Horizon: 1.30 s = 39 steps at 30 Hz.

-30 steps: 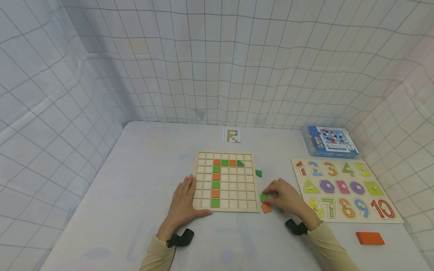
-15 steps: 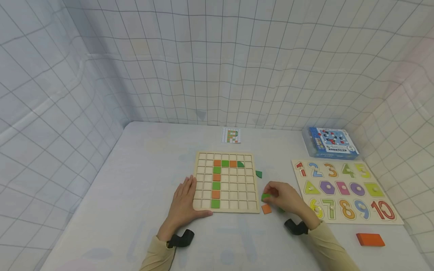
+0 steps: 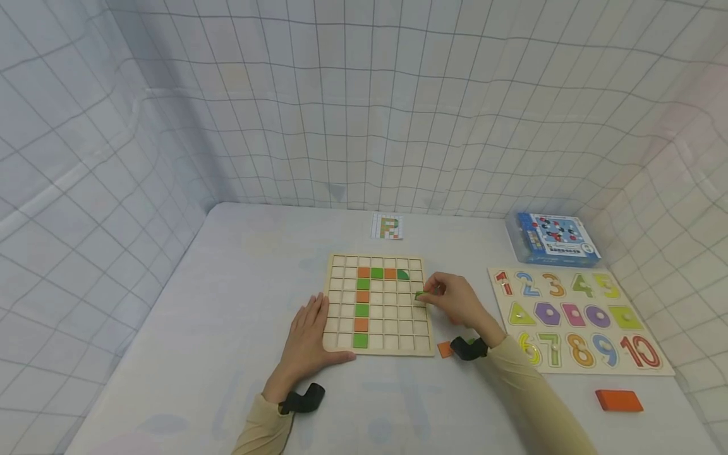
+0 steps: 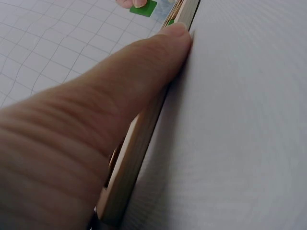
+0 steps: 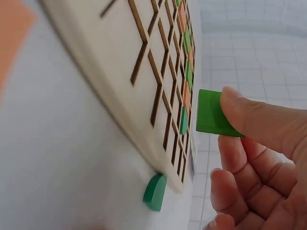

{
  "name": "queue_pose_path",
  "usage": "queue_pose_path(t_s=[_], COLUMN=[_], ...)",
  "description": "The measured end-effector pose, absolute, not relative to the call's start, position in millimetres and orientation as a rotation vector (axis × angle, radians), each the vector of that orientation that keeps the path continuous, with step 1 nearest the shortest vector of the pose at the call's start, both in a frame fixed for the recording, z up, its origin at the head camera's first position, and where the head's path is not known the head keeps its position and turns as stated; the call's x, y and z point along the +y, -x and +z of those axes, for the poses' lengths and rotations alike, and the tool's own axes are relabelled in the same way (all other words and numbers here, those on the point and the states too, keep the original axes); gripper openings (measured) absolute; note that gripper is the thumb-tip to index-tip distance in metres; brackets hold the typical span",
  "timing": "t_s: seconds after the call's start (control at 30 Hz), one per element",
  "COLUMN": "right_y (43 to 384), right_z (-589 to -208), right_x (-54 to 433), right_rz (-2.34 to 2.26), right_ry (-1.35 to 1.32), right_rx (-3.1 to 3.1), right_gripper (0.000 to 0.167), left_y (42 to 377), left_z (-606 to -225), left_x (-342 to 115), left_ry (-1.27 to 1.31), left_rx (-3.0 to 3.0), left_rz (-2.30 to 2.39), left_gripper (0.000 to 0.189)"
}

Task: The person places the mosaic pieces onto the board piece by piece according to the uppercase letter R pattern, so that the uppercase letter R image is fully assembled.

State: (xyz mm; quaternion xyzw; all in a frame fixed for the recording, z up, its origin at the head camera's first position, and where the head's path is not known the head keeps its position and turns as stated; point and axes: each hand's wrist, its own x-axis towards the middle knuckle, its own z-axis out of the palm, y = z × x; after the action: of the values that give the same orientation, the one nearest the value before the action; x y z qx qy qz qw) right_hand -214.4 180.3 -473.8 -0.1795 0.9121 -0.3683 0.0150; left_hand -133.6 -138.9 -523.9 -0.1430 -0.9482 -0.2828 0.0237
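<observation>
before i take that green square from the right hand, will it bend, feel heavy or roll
The green square looks stiff: its visible edges are straight though the right hand pinches it. It is probably light, being small, thin and held near one side. With flat faces and a square outline, it would likely slide rather than roll if pushed.
</observation>
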Motion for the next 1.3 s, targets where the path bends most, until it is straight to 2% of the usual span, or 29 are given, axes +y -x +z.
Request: queue_pose_path(t_s=[0.53,1.3], right_y=[247.3,251.0], right_z=[-479.1,-479.7], right_x=[148.1,144.4], right_rz=[-0.998,-0.766], right_ry=[0.506,0.519], right_rx=[2.852,2.942], right_gripper=[0.012,0.01], left_y=[134.0,134.4], left_z=[-524.0,-526.8], left_x=[-139.2,-140.4], left_ry=[0.437,0.441], left_rx=[-2.933,-2.927], left_rz=[-0.892,-0.879], left_gripper=[0.121,0.122])
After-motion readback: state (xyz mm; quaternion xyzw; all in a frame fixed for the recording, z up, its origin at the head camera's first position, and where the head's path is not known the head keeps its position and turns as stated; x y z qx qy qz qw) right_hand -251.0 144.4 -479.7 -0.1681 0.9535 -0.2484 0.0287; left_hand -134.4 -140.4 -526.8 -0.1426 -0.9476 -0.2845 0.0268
